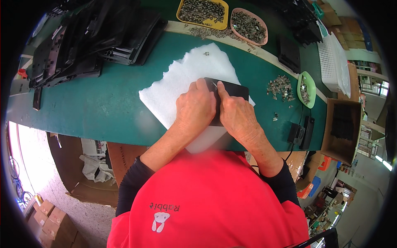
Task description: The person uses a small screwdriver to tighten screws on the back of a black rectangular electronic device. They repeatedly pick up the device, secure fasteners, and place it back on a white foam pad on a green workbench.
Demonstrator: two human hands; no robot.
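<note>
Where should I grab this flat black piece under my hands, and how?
Probably pinch the flat black piece at its far right corner, coming from the right: that squared corner shows uncovered just beyond your right hand.

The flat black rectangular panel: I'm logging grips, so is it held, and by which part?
The left hand is at the left side of the panel, the right hand over its face; whether either grips it cannot be told.

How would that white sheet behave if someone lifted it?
The white sheet would probably flop, since it looks thin and soft. Its ragged upper-left edge suggests it may tear easily. The black panel lying over it may pin part of it down.
</note>
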